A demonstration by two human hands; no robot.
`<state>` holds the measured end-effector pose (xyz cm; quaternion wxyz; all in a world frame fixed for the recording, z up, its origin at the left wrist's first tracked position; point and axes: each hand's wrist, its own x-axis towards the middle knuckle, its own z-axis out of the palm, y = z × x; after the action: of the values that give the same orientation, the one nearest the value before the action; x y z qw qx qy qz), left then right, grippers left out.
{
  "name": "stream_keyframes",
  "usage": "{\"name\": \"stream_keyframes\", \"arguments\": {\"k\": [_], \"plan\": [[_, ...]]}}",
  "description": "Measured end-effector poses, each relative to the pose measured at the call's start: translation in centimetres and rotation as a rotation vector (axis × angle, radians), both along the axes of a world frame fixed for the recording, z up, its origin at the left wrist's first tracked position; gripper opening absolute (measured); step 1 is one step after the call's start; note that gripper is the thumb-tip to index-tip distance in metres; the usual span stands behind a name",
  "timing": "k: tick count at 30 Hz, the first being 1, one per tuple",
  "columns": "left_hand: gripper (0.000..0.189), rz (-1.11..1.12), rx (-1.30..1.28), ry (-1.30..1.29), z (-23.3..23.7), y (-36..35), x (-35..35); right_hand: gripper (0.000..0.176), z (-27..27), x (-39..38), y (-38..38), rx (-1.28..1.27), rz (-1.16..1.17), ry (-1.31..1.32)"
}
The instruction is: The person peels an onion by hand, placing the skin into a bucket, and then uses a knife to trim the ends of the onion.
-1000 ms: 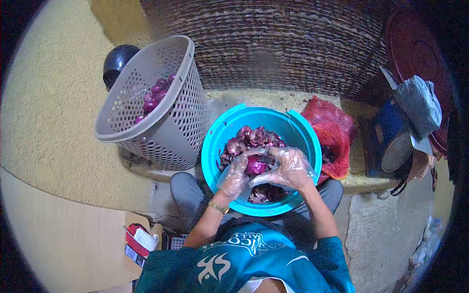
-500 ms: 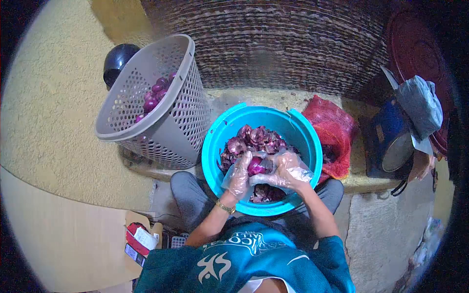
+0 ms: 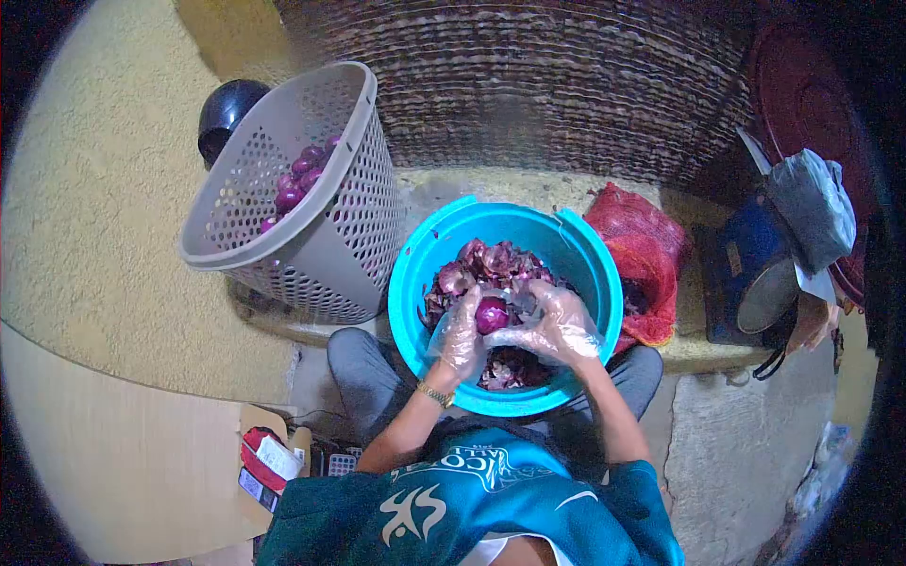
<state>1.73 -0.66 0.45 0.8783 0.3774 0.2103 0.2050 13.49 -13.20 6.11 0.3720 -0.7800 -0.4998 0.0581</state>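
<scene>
My left hand (image 3: 460, 341), in a clear plastic glove, grips a shiny purple red onion (image 3: 492, 315) from its left side. From the other side my right hand (image 3: 561, 325), also gloved, curves round with its thumb under the onion. Some fingertips are hidden behind the glove film. Both hands are over a turquoise tub (image 3: 411, 283). Inside it lies a heap of dry onion skins and onions (image 3: 495, 264).
A tall grey perforated basket (image 3: 354, 226) leans on the left, with several peeled red onions (image 3: 291, 196) inside. Right of the tub sits a red mesh sack (image 3: 642, 231). A blue scale-like object (image 3: 746, 255) stands farther right. A calculator (image 3: 342, 464) lies lower left.
The onion has turned between my hands and shifted slightly left, showing more of its smooth purple side. My right fingers have lifted and spread a little.
</scene>
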Motion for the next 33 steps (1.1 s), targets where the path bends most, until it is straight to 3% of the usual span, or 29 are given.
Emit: {"name": "stream_keyframes", "arguments": {"k": [1, 3, 4, 7, 10, 16, 21, 23, 25, 29, 33], "plan": [[0.043, 0.01, -0.008, -0.003, -0.4, 0.2, 0.0, 0.069, -0.3, -0.1, 0.2, 0.0, 0.002, -0.001], [0.042, 0.003, 0.018, 0.002, -1.0, 0.5, 0.0, 0.069, -1.4, -0.3, 0.5, 0.21, 0.0, 0.292], [0.041, -0.005, 0.046, 0.005, -1.1, 0.6, 0.1, 0.068, -1.7, -0.4, 0.4, 0.094, 0.025, 0.381], [0.044, 0.051, 0.164, 0.054, -3.1, 1.2, 0.3, 0.066, -2.2, -1.3, 1.1, 0.248, 0.09, 0.357], [0.047, 0.149, 0.323, 0.232, -4.1, 1.3, 0.4, 0.063, -2.0, -1.4, 1.1, 0.196, 0.1, 0.366], [0.05, 0.113, 0.401, 0.304, -4.0, 1.2, 0.0, 0.057, -2.8, -1.1, 1.0, 0.15, 0.126, 0.419], [0.05, 0.054, 0.251, 0.201, -5.4, 1.5, 0.1, 0.056, -2.7, -1.1, 1.1, 0.031, 0.109, 0.425], [0.049, 0.035, 0.234, 0.18, -4.1, 1.2, 0.1, 0.054, -3.7, -1.1, 1.4, 0.096, 0.101, 0.39], [0.049, 0.164, 0.283, 0.201, -3.1, 0.9, 0.5, 0.052, -3.2, -1.4, 1.2, 0.09, 0.086, 0.372], [0.048, 0.179, 0.31, 0.214, -4.1, 1.6, 0.5, 0.045, -1.4, -2.3, 1.0, 0.132, 0.079, 0.357], [0.041, 0.193, 0.122, 0.159, -2.3, 1.2, 0.8, 0.04, -1.5, -3.4, 1.4, 0.263, 0.077, 0.169]]}}
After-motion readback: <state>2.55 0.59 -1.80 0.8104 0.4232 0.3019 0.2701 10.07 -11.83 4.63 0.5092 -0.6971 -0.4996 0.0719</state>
